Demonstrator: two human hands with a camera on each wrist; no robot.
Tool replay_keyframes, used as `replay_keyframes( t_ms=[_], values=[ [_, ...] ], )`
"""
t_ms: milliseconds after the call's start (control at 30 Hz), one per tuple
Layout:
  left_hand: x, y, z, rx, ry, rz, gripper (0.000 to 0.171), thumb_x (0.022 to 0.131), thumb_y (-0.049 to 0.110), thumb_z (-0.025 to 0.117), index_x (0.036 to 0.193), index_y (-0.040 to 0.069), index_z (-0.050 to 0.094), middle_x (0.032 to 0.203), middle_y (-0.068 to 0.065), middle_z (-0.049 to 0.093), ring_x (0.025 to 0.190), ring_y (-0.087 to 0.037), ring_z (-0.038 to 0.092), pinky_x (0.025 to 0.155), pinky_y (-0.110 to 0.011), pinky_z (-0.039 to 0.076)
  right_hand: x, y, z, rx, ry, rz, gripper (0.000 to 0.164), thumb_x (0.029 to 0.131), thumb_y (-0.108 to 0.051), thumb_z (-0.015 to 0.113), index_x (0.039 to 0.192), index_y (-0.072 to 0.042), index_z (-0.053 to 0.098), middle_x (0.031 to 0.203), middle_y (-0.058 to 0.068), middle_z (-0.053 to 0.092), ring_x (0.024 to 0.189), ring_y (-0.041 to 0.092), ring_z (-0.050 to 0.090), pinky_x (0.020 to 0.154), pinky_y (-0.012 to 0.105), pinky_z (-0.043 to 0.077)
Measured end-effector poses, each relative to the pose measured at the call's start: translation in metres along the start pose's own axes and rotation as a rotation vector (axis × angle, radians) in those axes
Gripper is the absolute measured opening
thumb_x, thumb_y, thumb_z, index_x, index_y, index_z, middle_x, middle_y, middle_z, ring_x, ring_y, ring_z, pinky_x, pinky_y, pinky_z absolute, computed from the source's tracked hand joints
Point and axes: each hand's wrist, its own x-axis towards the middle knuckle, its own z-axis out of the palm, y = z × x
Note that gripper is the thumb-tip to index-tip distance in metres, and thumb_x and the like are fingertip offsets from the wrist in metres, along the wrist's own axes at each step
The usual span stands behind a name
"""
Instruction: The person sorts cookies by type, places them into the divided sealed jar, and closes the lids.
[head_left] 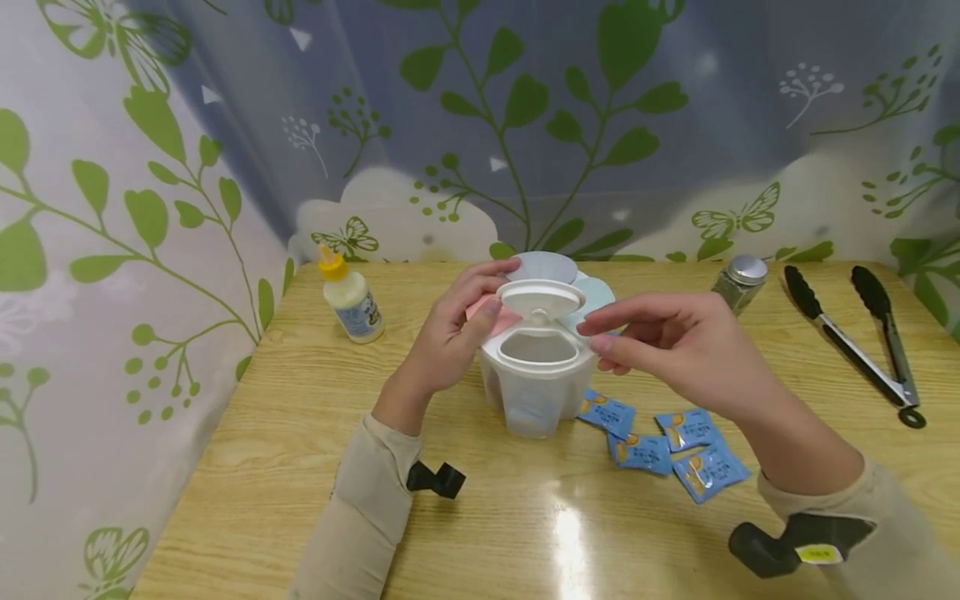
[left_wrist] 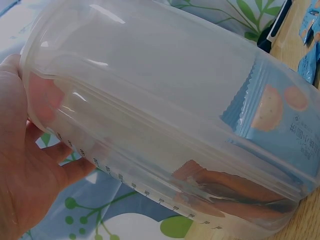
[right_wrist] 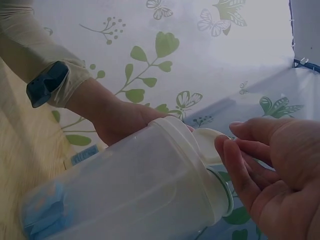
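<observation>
A translucent plastic food container with several compartments (head_left: 495, 379) stands on the table, its white flap lid (head_left: 528, 297) raised over the front opening. Around that flap are a pink lid (head_left: 504, 320), a grey-blue lid and a teal lid. My left hand (head_left: 442, 333) grips the container's left side near the top, thumb by the pink lid. Just right of the raised flap is my right hand (head_left: 675, 342), fingers loosely bent, nothing visible between them. The left wrist view shows a blue snack packet (left_wrist: 285, 120) and a brown packet (left_wrist: 230, 187) inside separate compartments.
Several blue snack packets (head_left: 708, 471) lie right of the container. A bottle with a yellow cap (head_left: 356, 308) stands at the left. Farther right are a glass jar with a metal lid (head_left: 738, 283) and black-tipped tongs (head_left: 862, 358). A leaf-patterned curtain (head_left: 450, 125) hangs behind.
</observation>
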Motion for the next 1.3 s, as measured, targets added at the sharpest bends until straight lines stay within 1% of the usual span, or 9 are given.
replay_keyframes(
  t_ms=[200,467,633,767,900,1000,1133,1200,1300],
  values=[
    [0.002,0.001,-0.002,0.010,0.002,0.002,0.060,0.104,0.053,0.039,0.109,-0.001,0.063,0.146,-0.017,0.050,0.141,-0.024,0.044,0.116,-0.042,0.037,-0.010,0.005,-0.014,0.062,-0.024,-0.021,0.024,0.089,0.012,0.066,0.111,0.004,0.070,0.105,0.003,0.076,0.070,0.017,0.071,0.064,0.029,0.060],
    [0.002,0.001,-0.002,0.020,0.006,0.004,0.061,0.104,0.054,0.038,0.108,-0.001,0.064,0.145,-0.016,0.051,0.141,-0.024,0.044,0.116,-0.042,0.037,-0.025,0.015,-0.028,0.071,-0.070,0.041,0.029,0.088,0.013,0.065,0.116,0.004,0.069,0.109,0.005,0.075,0.078,0.017,0.072,0.068,0.028,0.060],
    [0.002,0.001,-0.002,0.015,0.003,0.001,0.061,0.104,0.054,0.038,0.109,-0.001,0.064,0.145,-0.016,0.051,0.141,-0.023,0.043,0.117,-0.042,0.036,-0.031,0.030,-0.032,0.012,-0.052,0.089,0.028,0.090,0.010,0.066,0.117,0.004,0.068,0.111,0.001,0.074,0.080,0.016,0.072,0.069,0.028,0.060],
    [0.003,0.002,-0.002,0.015,0.002,0.005,0.060,0.105,0.053,0.038,0.110,-0.001,0.063,0.146,-0.016,0.050,0.141,-0.023,0.043,0.117,-0.042,0.037,-0.032,0.044,-0.037,-0.091,-0.024,0.148,0.028,0.092,0.002,0.067,0.120,0.002,0.068,0.111,-0.005,0.074,0.079,0.016,0.072,0.070,0.029,0.060],
    [0.002,0.001,-0.002,0.012,0.001,0.006,0.060,0.104,0.053,0.038,0.109,-0.001,0.063,0.146,-0.016,0.050,0.141,-0.023,0.043,0.117,-0.042,0.037,-0.030,0.058,-0.044,-0.157,-0.002,0.222,0.030,0.095,-0.006,0.067,0.124,0.001,0.067,0.102,-0.007,0.076,0.078,0.015,0.071,0.070,0.029,0.059],
    [0.002,0.000,-0.002,0.009,0.000,0.003,0.060,0.104,0.053,0.038,0.109,-0.001,0.063,0.145,-0.016,0.050,0.141,-0.023,0.043,0.117,-0.042,0.036,-0.028,0.069,-0.049,-0.161,0.007,0.262,0.032,0.096,-0.010,0.067,0.125,0.002,0.065,0.100,-0.007,0.076,0.080,0.015,0.072,0.070,0.029,0.059],
    [0.001,0.000,-0.001,0.005,-0.001,0.002,0.059,0.105,0.053,0.039,0.109,-0.001,0.063,0.145,-0.016,0.050,0.141,-0.024,0.043,0.117,-0.042,0.036,-0.024,0.084,-0.054,-0.165,0.022,0.302,0.034,0.096,-0.015,0.068,0.126,0.001,0.065,0.109,-0.011,0.074,0.083,0.017,0.073,0.072,0.029,0.060],
    [0.001,0.001,-0.001,0.002,-0.002,0.003,0.059,0.105,0.052,0.039,0.110,-0.001,0.063,0.145,-0.017,0.050,0.141,-0.024,0.043,0.117,-0.042,0.037,-0.022,0.091,-0.056,-0.166,0.030,0.324,0.036,0.095,-0.017,0.069,0.126,0.001,0.064,0.111,-0.013,0.073,0.084,0.017,0.074,0.073,0.030,0.060],
    [0.000,0.000,0.000,-0.004,-0.003,0.004,0.059,0.105,0.052,0.039,0.110,-0.002,0.063,0.145,-0.017,0.050,0.141,-0.024,0.043,0.116,-0.042,0.037,-0.020,0.101,-0.058,-0.168,0.037,0.349,0.039,0.095,-0.019,0.070,0.127,0.002,0.063,0.111,-0.012,0.073,0.085,0.015,0.074,0.074,0.032,0.060]
  ],
)
